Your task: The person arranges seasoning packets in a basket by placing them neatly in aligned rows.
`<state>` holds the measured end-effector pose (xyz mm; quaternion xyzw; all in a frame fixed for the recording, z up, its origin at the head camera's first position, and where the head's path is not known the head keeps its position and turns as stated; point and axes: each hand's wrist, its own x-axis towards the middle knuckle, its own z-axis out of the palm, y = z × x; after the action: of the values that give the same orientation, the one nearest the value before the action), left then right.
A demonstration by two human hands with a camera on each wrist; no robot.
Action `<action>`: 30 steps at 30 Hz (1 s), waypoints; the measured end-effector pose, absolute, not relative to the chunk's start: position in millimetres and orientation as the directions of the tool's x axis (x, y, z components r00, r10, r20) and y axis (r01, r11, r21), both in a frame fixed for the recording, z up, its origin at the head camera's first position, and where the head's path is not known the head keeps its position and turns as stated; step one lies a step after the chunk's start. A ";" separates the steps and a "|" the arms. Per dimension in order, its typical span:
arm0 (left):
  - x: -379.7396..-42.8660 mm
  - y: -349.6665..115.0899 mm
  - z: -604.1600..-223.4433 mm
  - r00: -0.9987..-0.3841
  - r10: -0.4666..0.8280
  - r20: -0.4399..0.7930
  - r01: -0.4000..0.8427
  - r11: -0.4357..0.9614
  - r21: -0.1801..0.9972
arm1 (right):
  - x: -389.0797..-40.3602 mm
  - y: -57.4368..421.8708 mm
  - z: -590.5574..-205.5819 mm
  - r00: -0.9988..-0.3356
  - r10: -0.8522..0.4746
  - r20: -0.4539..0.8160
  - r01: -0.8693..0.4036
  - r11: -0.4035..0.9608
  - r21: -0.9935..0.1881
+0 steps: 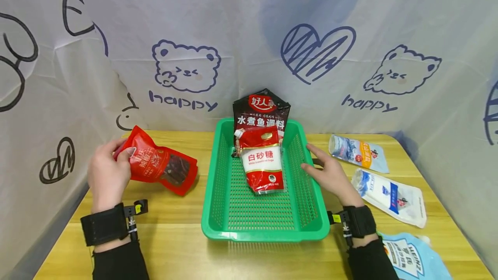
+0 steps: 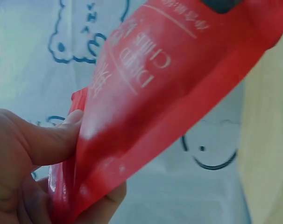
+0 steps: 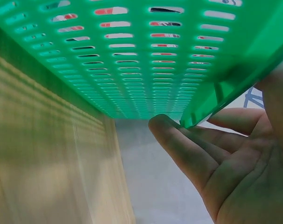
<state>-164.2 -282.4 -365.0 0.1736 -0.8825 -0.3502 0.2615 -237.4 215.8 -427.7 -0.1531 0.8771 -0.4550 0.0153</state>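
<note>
Nearest the camera, at the lower right of the head view, a pale blue pouch (image 1: 420, 256) lies on the wooden table (image 1: 163, 245), with a white pouch (image 1: 391, 195) and a smaller blue-and-white pouch (image 1: 358, 152) beyond it. The left hand (image 1: 110, 167) pinches a red bag of dried chili (image 1: 157, 161) by one end, left of the green basket (image 1: 264, 234), probably so its other end hangs free. The right hand (image 1: 328, 174) touches the basket's right rim, perhaps to steady it; whether it grips cannot be told. Inside, a sugar bag (image 1: 262, 154) leans on a dark packet (image 1: 260, 120), which likely props it up. The left wrist view shows the thumb on one face of the chili bag and fingers behind, which the head view hides; the right wrist view adds fingers outside the slotted wall.
</note>
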 end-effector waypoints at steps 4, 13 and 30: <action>-159.0 -272.7 -353.4 -0.721 -0.487 0.493 -0.033 0.735 0.677 | -236.4 216.2 -425.9 -0.954 -0.280 0.104 -0.247 0.543 -0.803; -150.2 -260.8 -337.1 -0.587 -0.554 0.591 0.069 0.693 0.718 | -236.2 216.6 -425.6 -0.953 -0.282 0.109 -0.253 0.545 -0.799; -152.2 -214.7 -326.8 -0.764 -0.526 0.374 0.181 0.381 0.907 | -230.1 227.5 -413.6 -0.952 -0.295 0.078 -0.234 0.542 -0.807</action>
<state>-152.2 -214.7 -326.8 0.1126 -0.7649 -0.5449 0.3246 -230.1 227.5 -413.6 -0.1509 0.8773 -0.4543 0.0336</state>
